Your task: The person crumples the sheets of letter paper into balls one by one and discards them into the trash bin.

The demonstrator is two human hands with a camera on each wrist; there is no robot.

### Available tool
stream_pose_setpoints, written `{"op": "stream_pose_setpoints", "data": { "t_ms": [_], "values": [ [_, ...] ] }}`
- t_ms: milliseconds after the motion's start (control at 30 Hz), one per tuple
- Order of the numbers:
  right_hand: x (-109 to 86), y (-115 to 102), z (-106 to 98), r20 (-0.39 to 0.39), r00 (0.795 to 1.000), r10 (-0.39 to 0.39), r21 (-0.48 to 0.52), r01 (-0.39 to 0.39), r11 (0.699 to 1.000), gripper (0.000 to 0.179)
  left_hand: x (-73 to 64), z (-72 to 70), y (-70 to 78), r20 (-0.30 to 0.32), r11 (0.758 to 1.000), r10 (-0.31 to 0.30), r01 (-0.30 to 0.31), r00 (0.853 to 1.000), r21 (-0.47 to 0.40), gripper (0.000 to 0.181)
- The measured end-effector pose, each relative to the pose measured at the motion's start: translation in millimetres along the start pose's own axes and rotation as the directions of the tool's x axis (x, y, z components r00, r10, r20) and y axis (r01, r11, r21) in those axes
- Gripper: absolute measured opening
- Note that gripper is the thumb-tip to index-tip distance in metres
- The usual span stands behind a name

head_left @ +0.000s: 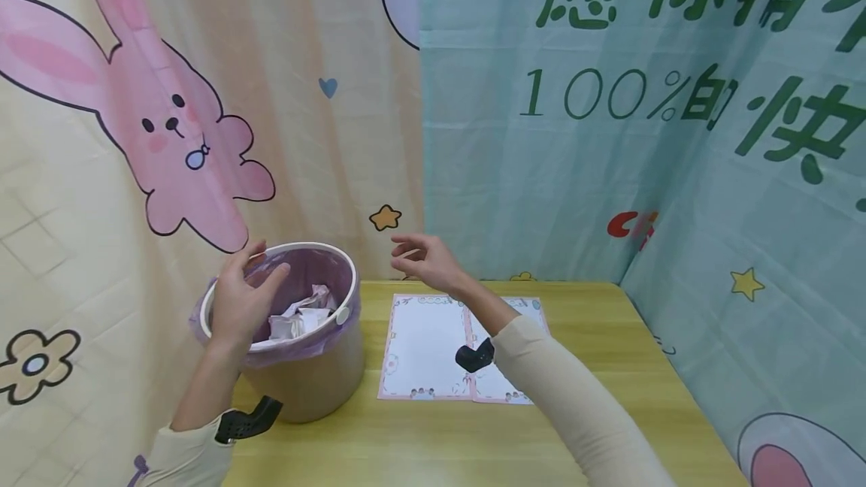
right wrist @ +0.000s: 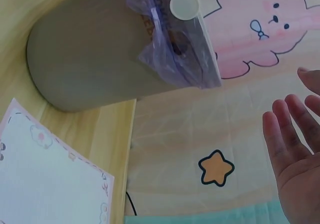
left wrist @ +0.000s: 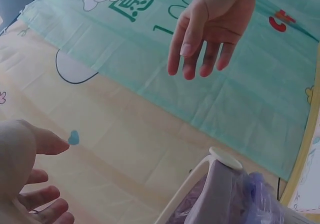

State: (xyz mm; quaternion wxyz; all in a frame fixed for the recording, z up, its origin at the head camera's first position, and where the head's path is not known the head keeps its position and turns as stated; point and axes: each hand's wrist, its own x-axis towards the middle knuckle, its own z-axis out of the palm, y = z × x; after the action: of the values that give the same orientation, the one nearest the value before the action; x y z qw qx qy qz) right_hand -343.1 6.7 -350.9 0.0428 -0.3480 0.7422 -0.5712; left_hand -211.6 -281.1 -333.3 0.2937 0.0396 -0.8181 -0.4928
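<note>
In the head view a beige trash bin [head_left: 307,389] with a white rim stands at the table's left, lined with a purple plastic bag [head_left: 307,270]. Crumpled paper [head_left: 303,317] lies inside it. My left hand [head_left: 242,299] is over the bin's near left rim, thumb apart from the fingers, holding nothing. To the right of the bin, my right hand [head_left: 433,261] hovers above the far edge of the table, fingers loosely bent and nothing in them. The right wrist view shows that right hand [right wrist: 297,169] with its palm turned up and fingers spread.
Two white sheets with pink decorated borders [head_left: 426,344] lie side by side on the wooden table [head_left: 379,442], partly covered by my right forearm. Printed curtains [head_left: 541,194] hang right behind the table and along both sides.
</note>
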Motion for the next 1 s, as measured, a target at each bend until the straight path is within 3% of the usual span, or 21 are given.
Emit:
{"op": "stream_pose_setpoints", "data": {
  "t_ms": [367, 567, 767, 1000],
  "values": [
    [-20.9, 16, -38, -0.051, 0.999, 0.006, -0.038, -0.008, 0.999, 0.046, 7.5, 36.2, 4.4, 0.080, 0.993, 0.057, -0.049, 0.995, -0.105, 0.065],
    [-35.4, 29, -59, -0.079, 0.996, 0.045, -0.044, -0.049, 0.998, 0.045, 6.2, 60.7, 14.1, 0.102, 0.973, 0.103, -0.079, 0.989, -0.216, 0.059],
    [-50.8, 42, -81, -0.119, 0.989, 0.092, -0.046, -0.098, 0.994, 0.046, 1.2, 87.4, 26.6, 0.145, 0.966, 0.165, -0.131, 0.976, -0.221, 0.056],
    [-66.3, 56, -101, -0.131, 0.978, 0.164, -0.047, -0.171, 0.984, 0.046, -7.7, 117.6, 33.9, 0.229, 0.941, 0.209, -0.132, 0.951, -0.311, 0.059]
  ]
}}
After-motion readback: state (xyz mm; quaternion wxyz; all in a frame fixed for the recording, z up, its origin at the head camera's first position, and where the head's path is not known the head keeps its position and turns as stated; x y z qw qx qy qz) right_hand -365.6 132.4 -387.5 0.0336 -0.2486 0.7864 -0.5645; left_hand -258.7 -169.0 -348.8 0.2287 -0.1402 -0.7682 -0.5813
